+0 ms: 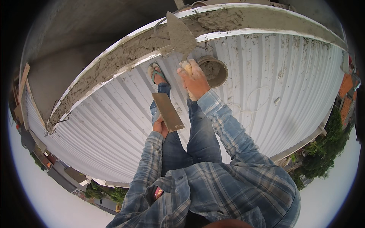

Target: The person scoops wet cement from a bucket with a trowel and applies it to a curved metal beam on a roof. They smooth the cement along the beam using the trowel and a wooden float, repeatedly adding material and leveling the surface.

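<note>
My right hand (195,80) is closed round the wooden handle of a pointed trowel (180,35). The trowel's blade, coated in grey mortar, reaches over the near white edge of a mortar-covered wall top (140,48). Lower and to the left, my left hand (160,126) grips a flat rectangular plastering float (167,112) from beneath; its handle is hidden by the plate. Only thin grey smears show on the float's face. Just right of my right hand stands a round bucket (213,71) with some mortar inside.
Ribbed white metal roofing (266,87) lies under my feet, spotted with mortar near the wall top. A sandalled foot (157,74) is close to the wall. Pale cord (249,110) lies loose at the right. Bent metal rods (57,119) stick out at the wall's left end.
</note>
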The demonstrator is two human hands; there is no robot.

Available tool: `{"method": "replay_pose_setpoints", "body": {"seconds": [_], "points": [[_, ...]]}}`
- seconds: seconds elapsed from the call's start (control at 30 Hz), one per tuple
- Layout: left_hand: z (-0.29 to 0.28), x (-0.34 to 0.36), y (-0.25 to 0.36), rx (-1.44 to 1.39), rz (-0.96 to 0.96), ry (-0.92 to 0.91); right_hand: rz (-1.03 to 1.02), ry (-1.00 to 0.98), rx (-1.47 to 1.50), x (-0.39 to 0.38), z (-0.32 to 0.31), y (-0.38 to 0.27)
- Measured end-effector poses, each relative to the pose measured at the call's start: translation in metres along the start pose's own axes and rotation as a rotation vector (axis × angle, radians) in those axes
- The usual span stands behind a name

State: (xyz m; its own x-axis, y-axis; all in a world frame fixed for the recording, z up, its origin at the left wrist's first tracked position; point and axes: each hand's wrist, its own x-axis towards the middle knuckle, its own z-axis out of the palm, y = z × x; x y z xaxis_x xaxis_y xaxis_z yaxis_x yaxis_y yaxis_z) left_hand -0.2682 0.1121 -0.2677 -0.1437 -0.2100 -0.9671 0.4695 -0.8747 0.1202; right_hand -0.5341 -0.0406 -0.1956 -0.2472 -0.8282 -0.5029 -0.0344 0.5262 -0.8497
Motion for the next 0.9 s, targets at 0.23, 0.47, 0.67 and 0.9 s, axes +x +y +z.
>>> {"method": "replay_pose_setpoints", "body": {"seconds": [0.23, 0.47, 0.67, 0.9], "points": [[-0.004, -0.001, 0.003, -0.021, -0.046, -0.065, -0.223, 0.435, -0.419, 0.080, -0.064, 0.030], [0.002, -0.006, 0.002, -0.010, -0.008, -0.020, -0.202, 0.380, -0.518, 0.095, -0.062, 0.049], [-0.012, 0.000, 0.002, -0.041, -0.029, -0.081, -0.161, 0.315, -0.535, 0.101, -0.052, 0.038], [-0.009, -0.002, 0.008, -0.044, -0.029, -0.050, -0.181, 0.284, -0.565, 0.111, -0.052, 0.027]]}}
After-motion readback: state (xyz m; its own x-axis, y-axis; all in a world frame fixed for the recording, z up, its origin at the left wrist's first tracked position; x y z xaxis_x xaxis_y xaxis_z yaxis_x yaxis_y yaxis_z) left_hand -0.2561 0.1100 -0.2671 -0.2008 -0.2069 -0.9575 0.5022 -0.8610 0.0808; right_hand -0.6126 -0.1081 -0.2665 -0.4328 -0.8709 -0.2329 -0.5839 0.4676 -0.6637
